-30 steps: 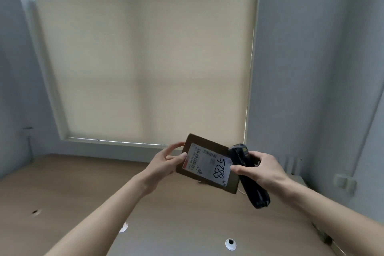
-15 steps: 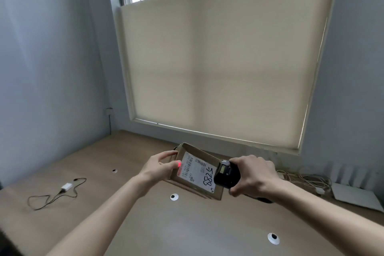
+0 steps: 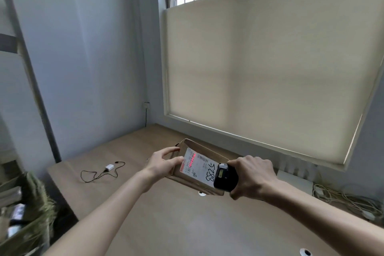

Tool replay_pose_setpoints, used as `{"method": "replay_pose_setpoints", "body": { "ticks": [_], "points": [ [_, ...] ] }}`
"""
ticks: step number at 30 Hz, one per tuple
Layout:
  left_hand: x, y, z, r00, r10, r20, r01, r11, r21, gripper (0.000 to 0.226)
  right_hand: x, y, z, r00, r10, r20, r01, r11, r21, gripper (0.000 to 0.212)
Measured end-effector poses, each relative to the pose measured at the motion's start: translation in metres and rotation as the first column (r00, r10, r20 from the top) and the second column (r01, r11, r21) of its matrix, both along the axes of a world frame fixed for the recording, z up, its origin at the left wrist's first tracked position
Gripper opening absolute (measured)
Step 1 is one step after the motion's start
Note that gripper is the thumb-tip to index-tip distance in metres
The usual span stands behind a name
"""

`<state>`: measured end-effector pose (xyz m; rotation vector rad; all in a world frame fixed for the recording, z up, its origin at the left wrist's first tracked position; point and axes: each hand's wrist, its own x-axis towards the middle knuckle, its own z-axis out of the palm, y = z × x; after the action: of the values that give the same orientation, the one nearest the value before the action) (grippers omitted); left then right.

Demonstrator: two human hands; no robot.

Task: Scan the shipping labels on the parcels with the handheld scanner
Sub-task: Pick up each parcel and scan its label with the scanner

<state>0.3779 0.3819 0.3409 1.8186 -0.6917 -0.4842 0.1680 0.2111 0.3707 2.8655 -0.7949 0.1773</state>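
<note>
A small brown cardboard parcel [image 3: 209, 153] is held tilted above the wooden desk [image 3: 187, 224]. Its white shipping label [image 3: 197, 167] faces me, with "5288" written on it in black marker. A red scan line glows across the barcode at the label's left part. My left hand [image 3: 164, 162] grips the parcel's left end. My right hand [image 3: 252, 176] grips the black handheld scanner [image 3: 225, 177], which points at the label from the right and covers the label's right edge. The scanner's small screen faces up.
A white charger with a black cable [image 3: 102, 170] lies on the desk's left part. A bundle of pale cables [image 3: 342, 199] lies at the right by the wall. A box of items [image 3: 22, 214] stands at lower left. A blind covers the window [image 3: 259, 72] behind.
The view has swung to the left. The parcel has been lowered towards the desk and tilted, the scanner has turned onto the label, and the red spot has spread into a line over the barcode.
</note>
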Motion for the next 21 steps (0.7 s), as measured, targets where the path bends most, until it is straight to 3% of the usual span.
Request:
{"method": "replay_pose_setpoints", "body": {
  "ticks": [17,21],
  "points": [
    [0.045,0.108,-0.011,0.985,0.170,-0.031,-0.171,0.984,-0.047,0.041,0.070,0.079,0.005,0.989,0.150,-0.016,-0.151,0.985,-0.079,0.064],
    [0.061,0.151,-0.015,0.973,0.223,-0.058,-0.226,0.972,-0.065,0.042,0.100,0.108,0.000,0.979,0.203,0.033,-0.202,0.979,-0.029,0.058]
  ]
}}
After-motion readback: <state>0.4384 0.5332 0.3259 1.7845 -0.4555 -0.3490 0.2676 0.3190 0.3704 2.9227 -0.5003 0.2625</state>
